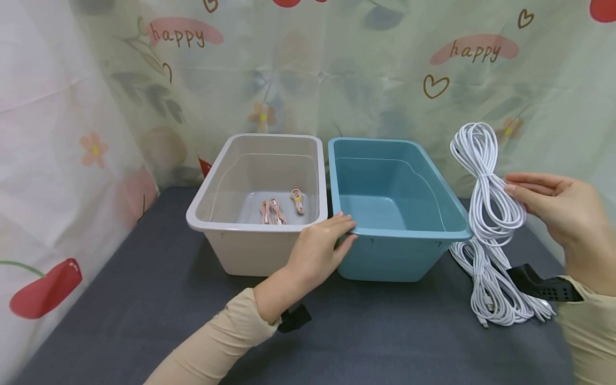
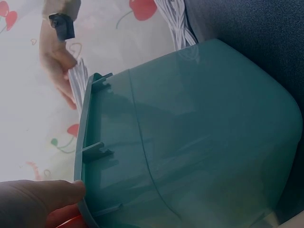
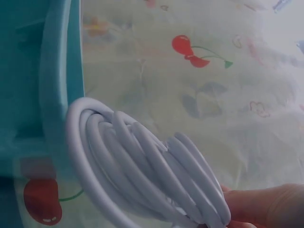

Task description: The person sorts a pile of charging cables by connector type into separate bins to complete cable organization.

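White cable coil [image 1: 486,182] held up by right hand [image 1: 558,214], 3 o'clock of blue bin [image 1: 394,214]; bin rim touched by flat-fingered left hand [image 1: 320,248].

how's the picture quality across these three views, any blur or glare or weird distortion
Head view: sharp, evenly lit, soft shadows under the blue bin, edges slightly bowed. Left wrist view: the left hand is a blurred close-up, faint sheen on the bin wall. Right wrist view: soft throughout, the white cable coil looms large.

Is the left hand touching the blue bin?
Touching. In the head view, the left hand rests its fingers on the front rim of the blue bin; the left wrist view shows a finger against that rim.
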The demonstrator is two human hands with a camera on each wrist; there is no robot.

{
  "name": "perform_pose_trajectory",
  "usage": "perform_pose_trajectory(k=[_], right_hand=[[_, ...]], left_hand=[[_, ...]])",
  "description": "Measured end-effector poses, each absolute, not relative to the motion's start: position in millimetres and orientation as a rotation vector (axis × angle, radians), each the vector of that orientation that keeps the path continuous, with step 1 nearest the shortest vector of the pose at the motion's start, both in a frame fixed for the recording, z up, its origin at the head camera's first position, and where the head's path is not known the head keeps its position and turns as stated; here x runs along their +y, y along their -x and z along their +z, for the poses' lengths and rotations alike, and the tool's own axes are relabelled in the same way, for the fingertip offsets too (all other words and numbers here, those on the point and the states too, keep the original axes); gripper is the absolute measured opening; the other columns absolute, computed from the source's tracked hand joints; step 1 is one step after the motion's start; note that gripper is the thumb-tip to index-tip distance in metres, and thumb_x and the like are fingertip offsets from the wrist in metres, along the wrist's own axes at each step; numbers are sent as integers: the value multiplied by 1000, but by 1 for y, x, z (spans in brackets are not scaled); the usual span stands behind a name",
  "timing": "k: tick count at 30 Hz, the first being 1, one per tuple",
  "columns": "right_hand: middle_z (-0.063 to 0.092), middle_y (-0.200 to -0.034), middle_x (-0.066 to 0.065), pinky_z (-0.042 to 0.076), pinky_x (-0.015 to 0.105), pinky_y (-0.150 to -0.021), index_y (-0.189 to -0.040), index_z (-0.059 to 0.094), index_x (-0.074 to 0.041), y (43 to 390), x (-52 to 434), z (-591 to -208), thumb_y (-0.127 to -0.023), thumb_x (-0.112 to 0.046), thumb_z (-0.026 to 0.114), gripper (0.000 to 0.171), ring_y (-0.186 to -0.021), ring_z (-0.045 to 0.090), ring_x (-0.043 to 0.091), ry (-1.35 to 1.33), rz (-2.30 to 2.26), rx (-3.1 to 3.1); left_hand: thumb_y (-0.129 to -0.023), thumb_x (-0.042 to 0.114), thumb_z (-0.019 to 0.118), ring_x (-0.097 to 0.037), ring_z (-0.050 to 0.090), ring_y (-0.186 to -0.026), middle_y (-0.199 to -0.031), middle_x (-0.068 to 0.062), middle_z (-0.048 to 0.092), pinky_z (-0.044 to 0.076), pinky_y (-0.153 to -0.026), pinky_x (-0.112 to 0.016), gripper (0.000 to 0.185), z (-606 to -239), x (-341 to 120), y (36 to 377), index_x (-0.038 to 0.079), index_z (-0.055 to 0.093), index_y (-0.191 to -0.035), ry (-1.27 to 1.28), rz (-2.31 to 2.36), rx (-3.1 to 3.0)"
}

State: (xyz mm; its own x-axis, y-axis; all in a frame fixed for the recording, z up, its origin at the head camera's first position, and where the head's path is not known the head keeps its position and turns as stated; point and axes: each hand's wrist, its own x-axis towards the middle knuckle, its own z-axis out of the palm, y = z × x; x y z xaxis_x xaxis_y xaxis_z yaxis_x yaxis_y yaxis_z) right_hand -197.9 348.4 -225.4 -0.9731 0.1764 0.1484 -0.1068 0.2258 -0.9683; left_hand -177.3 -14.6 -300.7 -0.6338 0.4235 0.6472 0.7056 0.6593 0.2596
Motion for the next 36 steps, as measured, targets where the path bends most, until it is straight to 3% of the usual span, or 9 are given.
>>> perform_pose_trajectory(k=[26, 36], right_hand=[[65, -69, -30, 51, 10, -60, -76, 66, -43, 243, 288, -193, -83, -26, 70, 19, -68, 62, -11, -60, 1526, -2539], [65, -70, -30, 50, 11, -60, -81, 65, -39, 261, 271, -197, -83, -30, 70, 10, -68, 60, -10, -53, 1453, -2609]], left_hand=[[-88, 17, 65, -19, 62, -113, -113, -8, 69, 52, -91, -33, 22, -300, -15, 177, 6, 70, -107, 877, -681, -2324], [-88, 16, 65, -20, 61, -114, -114, -9, 69, 52, -93, -34, 23, -299, -15, 175, 6, 70, -108, 876, -703, -2342]])
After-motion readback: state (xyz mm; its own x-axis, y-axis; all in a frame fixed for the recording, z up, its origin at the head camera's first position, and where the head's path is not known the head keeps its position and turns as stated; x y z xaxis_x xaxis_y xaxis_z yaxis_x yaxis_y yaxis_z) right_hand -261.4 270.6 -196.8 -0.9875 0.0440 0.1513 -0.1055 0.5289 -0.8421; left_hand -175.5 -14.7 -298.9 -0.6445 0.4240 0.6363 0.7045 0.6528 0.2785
